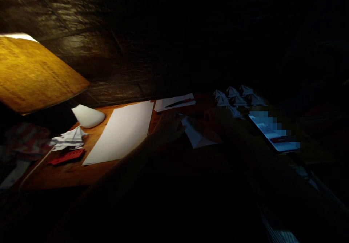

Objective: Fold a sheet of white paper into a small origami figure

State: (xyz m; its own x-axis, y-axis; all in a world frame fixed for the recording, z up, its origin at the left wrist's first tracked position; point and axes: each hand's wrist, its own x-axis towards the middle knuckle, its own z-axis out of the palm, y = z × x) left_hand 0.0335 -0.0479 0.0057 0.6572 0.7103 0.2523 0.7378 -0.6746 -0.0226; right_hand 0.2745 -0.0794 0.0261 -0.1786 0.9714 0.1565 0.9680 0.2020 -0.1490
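In the dim middle of the table a folded sheet of paper (200, 134) lies between my hands, its creased lower corners pointing towards me. My left hand (169, 127) is at the paper's left edge, fingers bent and thumb and fingertips closing on it. On the far right side of the same paper is my right hand (216, 118), its fingers curled against the upper edge. Deep shadow hides much of the right hand and both forearms.
Large white sheets (122, 134) lie left. Behind are smaller papers (160, 104) with a dark knife (178, 102) on top. Several folded paper shapes (237, 99) stand back right, near a lit phone (268, 130). Far left are a lampshade (38, 76), crumpled paper (71, 137) and a red object (68, 157).
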